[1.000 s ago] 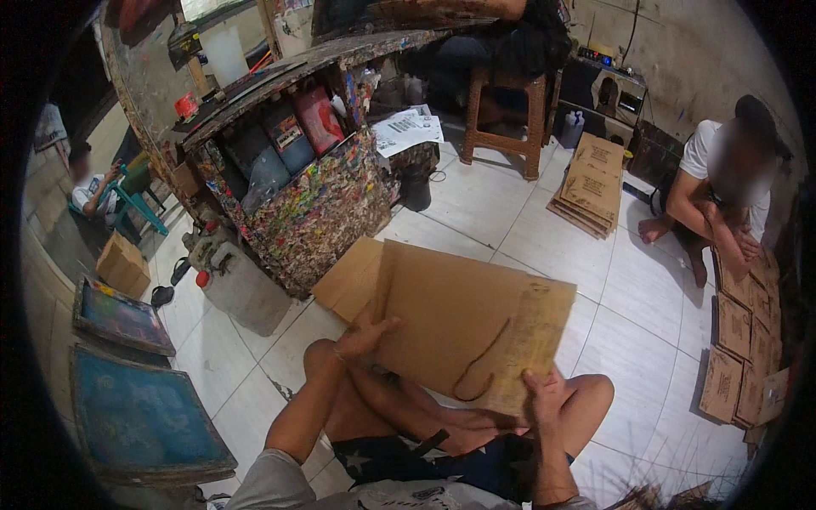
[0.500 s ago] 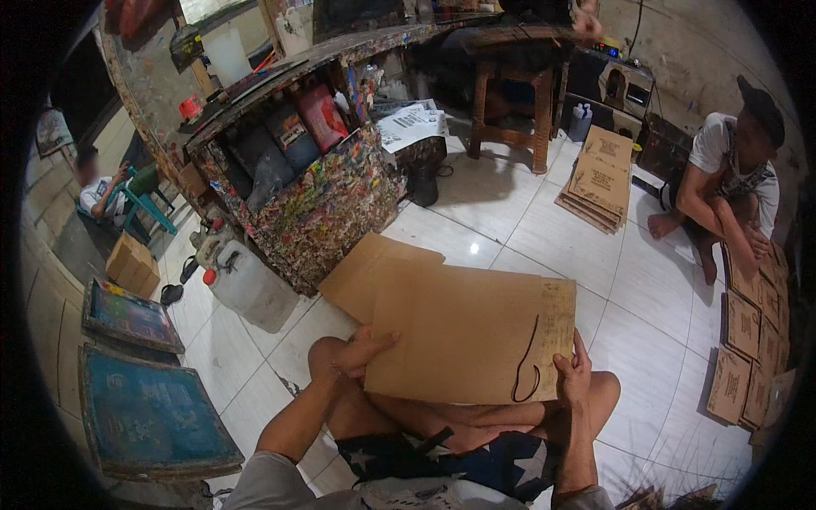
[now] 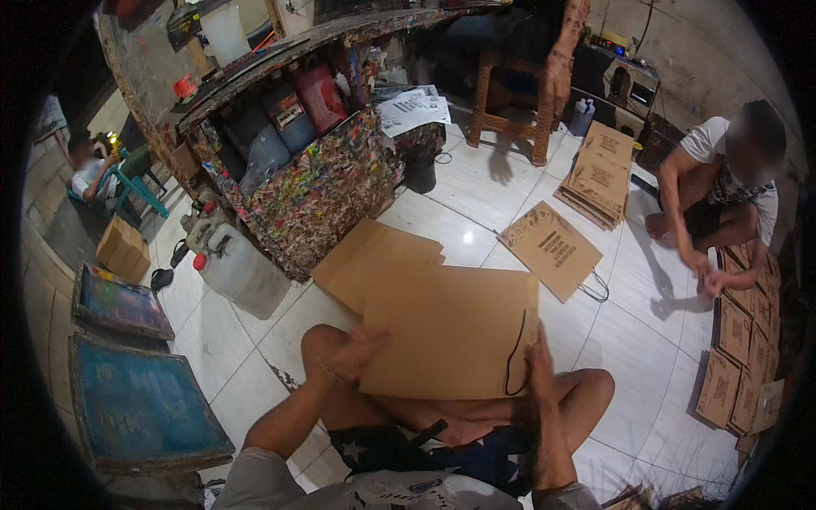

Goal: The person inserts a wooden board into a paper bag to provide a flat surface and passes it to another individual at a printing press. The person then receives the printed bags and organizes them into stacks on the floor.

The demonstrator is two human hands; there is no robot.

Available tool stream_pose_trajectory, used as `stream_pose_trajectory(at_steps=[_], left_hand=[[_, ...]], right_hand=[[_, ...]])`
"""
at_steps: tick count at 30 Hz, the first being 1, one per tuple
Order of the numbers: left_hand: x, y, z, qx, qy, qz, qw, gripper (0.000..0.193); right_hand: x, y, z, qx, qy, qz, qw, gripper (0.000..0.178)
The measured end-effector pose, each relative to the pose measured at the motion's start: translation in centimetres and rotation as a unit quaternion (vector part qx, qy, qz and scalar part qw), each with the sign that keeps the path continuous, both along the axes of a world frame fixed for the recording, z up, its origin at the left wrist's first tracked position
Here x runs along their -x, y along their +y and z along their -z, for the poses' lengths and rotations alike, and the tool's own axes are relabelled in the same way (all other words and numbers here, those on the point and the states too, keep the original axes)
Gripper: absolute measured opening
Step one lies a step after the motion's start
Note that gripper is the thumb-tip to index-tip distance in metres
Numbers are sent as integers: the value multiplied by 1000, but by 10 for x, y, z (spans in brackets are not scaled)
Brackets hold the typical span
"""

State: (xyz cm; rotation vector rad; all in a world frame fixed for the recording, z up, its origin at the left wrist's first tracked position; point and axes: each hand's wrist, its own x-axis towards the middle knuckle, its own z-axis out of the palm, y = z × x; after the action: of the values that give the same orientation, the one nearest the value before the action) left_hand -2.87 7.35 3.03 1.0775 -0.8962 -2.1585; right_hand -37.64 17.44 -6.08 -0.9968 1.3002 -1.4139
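A flat brown paper bag (image 3: 446, 331) with a dark cord handle (image 3: 515, 357) lies across my crossed legs, its plain side up. My left hand (image 3: 361, 350) holds its left edge, thumb on top and the other fingers hidden below. At the opposite edge, near the cord, my right hand (image 3: 539, 361) is closed on the bag; this hand is slightly blurred. Just beyond, partly covered by it, more brown paper bags (image 3: 340, 270) rest on the floor. A printed brown bag (image 3: 557, 255) with a cord handle lies on the tiles to the far right.
A stack of printed bags (image 3: 599, 170) stands farther back, with rows of bags (image 3: 738, 340) beside a crouching person (image 3: 722, 178). Another person's arm (image 3: 561, 68) hangs by a brown stool (image 3: 514, 102). Leftward are a plastic jerrycan (image 3: 242, 276) and blue-meshed frames (image 3: 140, 395).
A printed bag now lies on the floor ahead, below a lowered arm. The wood-coloured strip at my bag's right edge no longer shows. The crouching person's hands have moved forward.
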Motion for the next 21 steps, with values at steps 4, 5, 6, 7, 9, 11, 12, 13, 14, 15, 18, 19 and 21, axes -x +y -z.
stream_pose_trajectory(at_steps=[4, 5, 6, 7, 9, 11, 12, 13, 14, 15, 18, 19, 21], left_hand=[[5, 10, 1, 103, -89, -12, 991, 44], [11, 3, -11, 109, -81, -1, 991, 44], [2, -6, -13, 288, -77, 34, 954, 43], [-15, -22, -22, 470, -66, 65, 878, 42], [-14, -47, -39, 481, 59, 8, 875, 42], [14, -47, -81, 77, 269, -110, 954, 44], [1, -55, -65, 108, 249, -175, 946, 43], [-17, -63, -35, 144, 149, -216, 954, 41], [-24, -74, 8, 171, 58, -242, 953, 39], [-24, -78, 40, 192, -32, -261, 945, 37], [3, -73, 95, 271, -207, -140, 929, 31], [-9, -65, 113, 256, -203, -155, 932, 30], [-11, -57, 128, 230, -184, -149, 944, 28]], right_hand=[[-24, -7, -11, -11, -151, 25, 988, 61], [-17, -15, -18, -15, -170, 27, 985, 62], [-13, -24, -25, -35, -175, 18, 984, 63], [-10, -42, -36, -42, -174, 11, 984, 63], [-2, -88, -55, 4, -171, 38, 985, 63], [20, -145, -80, 97, -161, 118, 975, 61], [2, -165, -125, 131, -164, 125, 970, 60], [-18, -184, -170, 161, -174, 127, 963, 60], [-13, -210, -186, 187, -187, 126, 956, 61], [-2, -238, -189, 209, -196, 132, 949, 61], [39, -292, -203, 275, -179, 205, 922, 62], [22, -306, -215, 266, -208, 201, 920, 61], [8, -311, -242, 256, -247, 211, 910, 59]])
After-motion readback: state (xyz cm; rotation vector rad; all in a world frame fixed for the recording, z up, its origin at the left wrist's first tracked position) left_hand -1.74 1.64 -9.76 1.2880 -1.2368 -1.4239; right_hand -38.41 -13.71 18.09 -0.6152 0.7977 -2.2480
